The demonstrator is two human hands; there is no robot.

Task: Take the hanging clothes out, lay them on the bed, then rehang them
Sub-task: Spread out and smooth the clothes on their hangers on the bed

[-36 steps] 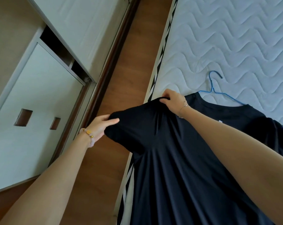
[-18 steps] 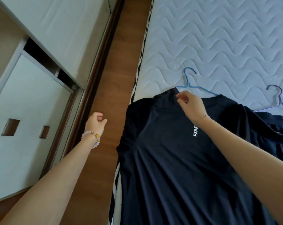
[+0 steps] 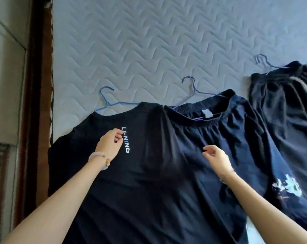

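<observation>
Fingers of left hand (image 3: 110, 145) and right hand (image 3: 217, 158) curled loosely on the Li-Ning T-shirt (image 3: 131, 191) on the bed (image 3: 149, 50); grip unclear.

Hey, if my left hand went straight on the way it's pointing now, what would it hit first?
Most likely the white LI-NING lettering on the black T-shirt, just ahead of your left hand. Its height above the cloth is unclear, so it may already touch the shirt.
</observation>
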